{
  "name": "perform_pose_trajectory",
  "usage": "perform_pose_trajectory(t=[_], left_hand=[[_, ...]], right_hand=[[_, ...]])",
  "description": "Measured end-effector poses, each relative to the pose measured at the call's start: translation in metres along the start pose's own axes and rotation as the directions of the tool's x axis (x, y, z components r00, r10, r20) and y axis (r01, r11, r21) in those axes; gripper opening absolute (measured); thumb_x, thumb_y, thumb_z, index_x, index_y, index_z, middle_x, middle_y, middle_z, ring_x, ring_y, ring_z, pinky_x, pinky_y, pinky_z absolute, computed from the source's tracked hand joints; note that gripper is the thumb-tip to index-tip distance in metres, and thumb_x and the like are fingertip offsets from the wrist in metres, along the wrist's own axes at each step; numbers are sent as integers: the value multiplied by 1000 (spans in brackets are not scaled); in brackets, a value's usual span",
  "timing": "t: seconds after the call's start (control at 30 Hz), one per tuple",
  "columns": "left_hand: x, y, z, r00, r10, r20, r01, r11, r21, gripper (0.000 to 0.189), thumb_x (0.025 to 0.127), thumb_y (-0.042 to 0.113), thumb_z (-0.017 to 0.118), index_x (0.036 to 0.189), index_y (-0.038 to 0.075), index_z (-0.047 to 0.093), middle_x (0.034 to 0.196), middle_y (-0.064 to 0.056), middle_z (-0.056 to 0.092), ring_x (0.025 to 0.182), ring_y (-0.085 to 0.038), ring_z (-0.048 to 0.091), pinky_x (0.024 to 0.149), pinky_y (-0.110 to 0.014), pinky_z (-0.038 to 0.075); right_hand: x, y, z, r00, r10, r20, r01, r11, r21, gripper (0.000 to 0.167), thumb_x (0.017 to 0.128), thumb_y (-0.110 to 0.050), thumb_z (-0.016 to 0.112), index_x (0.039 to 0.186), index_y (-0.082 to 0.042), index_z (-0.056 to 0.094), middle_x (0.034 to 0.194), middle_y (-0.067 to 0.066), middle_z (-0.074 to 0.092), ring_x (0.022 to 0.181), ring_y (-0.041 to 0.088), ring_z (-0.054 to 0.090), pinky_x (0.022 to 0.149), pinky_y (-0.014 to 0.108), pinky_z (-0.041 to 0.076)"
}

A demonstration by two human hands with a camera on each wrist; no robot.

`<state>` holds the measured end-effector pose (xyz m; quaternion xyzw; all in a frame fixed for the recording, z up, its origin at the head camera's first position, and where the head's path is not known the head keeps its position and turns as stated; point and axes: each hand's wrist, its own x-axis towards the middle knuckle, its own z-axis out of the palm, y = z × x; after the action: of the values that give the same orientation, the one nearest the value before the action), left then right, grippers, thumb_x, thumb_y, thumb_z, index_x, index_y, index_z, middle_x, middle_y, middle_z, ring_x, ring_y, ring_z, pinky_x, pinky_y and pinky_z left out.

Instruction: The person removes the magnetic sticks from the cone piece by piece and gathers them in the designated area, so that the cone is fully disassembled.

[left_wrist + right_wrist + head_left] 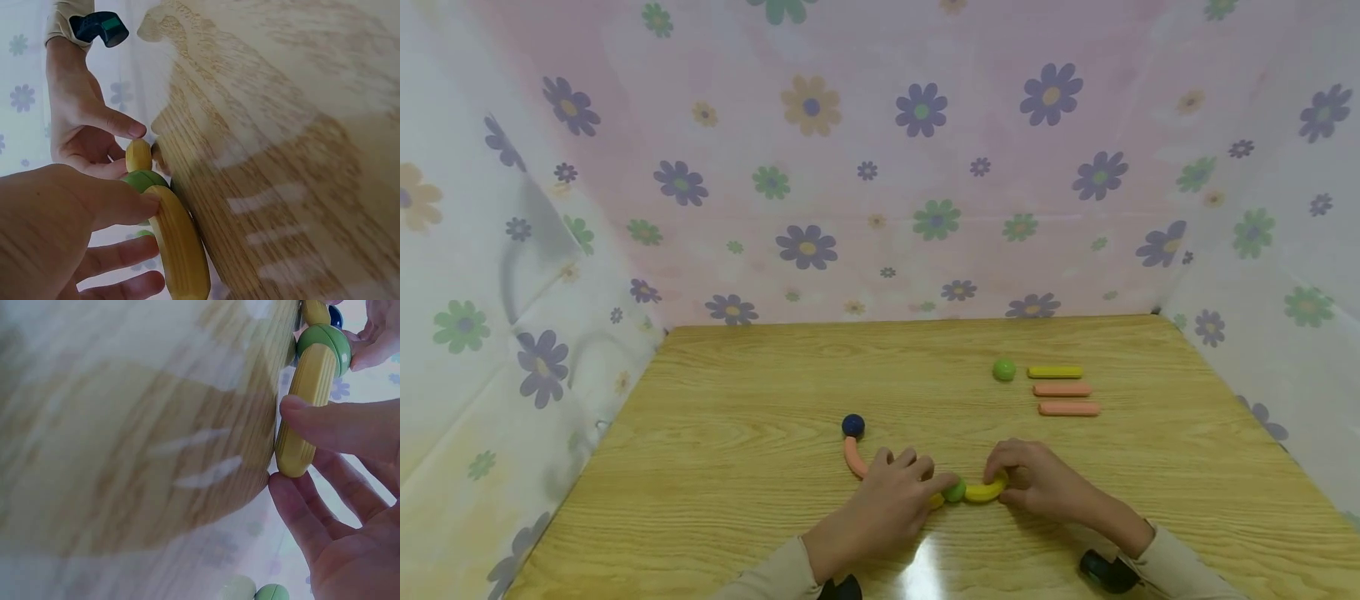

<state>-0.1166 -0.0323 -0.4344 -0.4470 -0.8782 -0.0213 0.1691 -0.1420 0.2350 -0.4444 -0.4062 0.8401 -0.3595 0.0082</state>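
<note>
A curved chain of pieces lies low on the wooden table in the head view: a dark blue ball (853, 426), a salmon curved stick (853, 457), a yellow curved stick (180, 247) mostly covered by my left hand, a green ball (954, 490) and another yellow curved stick (983, 492). With its thumb on the first yellow stick beside the green ball, my left hand (891, 498) grips that stick, and one finger reaches the ball. My right hand (1037, 479) pinches the far end of the other yellow stick, which meets the green ball.
Farther back on the right of the table (760, 375) sit another green ball (1004, 370), a straight yellow stick (1055, 372) and two salmon sticks (1062, 390). A flowered cloth (865, 208) walls the back and sides.
</note>
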Motion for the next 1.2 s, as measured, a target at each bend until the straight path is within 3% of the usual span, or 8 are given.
perform_pose_trajectory(t=[0.23,0.43,0.53,0.67,0.8,1.07,1.2], left_hand=[[1,4,2,1000,1,2,-1,1000,16,34,91,26,62,125,32,58,80,10,51,62,-7,31,61,-25,23],[1,5,4,999,-21,29,21,1000,23,36,92,27,62,127,32,57,81,11,53,63,-7,36,62,-27,27],[1,5,4,999,-28,47,27,999,24,36,92,29,62,128,32,57,84,10,55,63,-7,37,61,-27,27],[0,3,3,998,-34,49,34,999,-1,36,92,29,63,127,32,57,86,10,57,63,-7,36,60,-27,26],[0,1,4,998,-44,38,46,998,-35,35,91,28,64,126,32,58,85,10,57,62,-7,36,61,-27,26],[-2,3,1,996,-66,55,67,998,-17,38,91,29,65,127,34,56,83,11,54,62,-7,32,59,-26,23],[-2,5,-1,995,-85,57,84,996,20,40,89,31,66,127,35,56,82,12,53,61,-7,30,59,-27,22]], right_hand=[[-7,4,-3,999,28,35,-30,996,80,33,73,2,78,92,-22,65,93,-7,64,83,8,59,71,29,51],[-13,8,-8,998,48,41,-53,989,140,29,75,-1,78,93,-20,65,92,-6,64,83,10,61,70,30,52],[-19,11,-12,995,99,33,-103,984,143,27,75,-4,79,92,-20,65,92,-6,63,84,10,60,70,29,52],[-25,14,-18,990,141,29,-144,978,151,23,77,-9,78,93,-20,66,92,-5,64,84,11,61,69,29,52],[-29,16,-23,991,131,32,-134,976,171,20,79,-13,77,95,-17,67,93,0,65,84,12,62,68,29,53],[-36,20,-32,989,130,68,-143,956,256,23,79,0,73,99,-11,67,97,9,63,89,16,62,71,33,54],[-40,21,-36,987,147,71,-161,948,275,21,80,-2,73,99,-10,68,99,9,64,87,16,61,69,32,54]])
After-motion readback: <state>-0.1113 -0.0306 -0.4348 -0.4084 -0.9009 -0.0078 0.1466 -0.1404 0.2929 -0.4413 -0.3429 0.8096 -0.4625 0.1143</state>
